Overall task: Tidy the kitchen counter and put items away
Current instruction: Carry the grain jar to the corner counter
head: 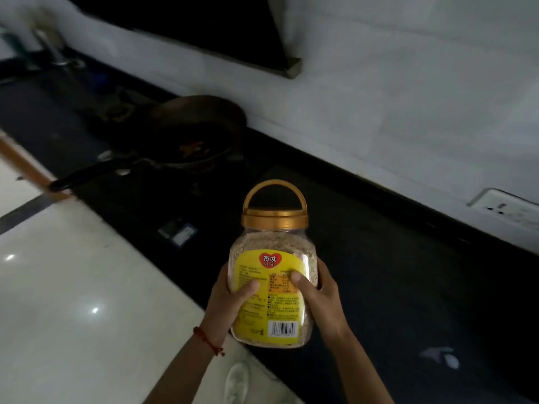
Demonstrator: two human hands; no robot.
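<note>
The jar (272,275), clear plastic with a gold lid and carry handle and a yellow label, full of pale flakes, is lifted clear above the dark counter (379,287), near its front edge. The left hand (230,295) and right hand (320,290) clasp it from either side low on the body, thumbs pressed across the label; a two-handed grip probably because the jar looks bulky and full. It is held upright, likely so it can be carried away for storing. Further along the counter, toward the far end, a dark wok (189,135) sits on the stove, its handle pointing over the front edge. A wall socket (504,208) is set above the back edge at right.
</note>
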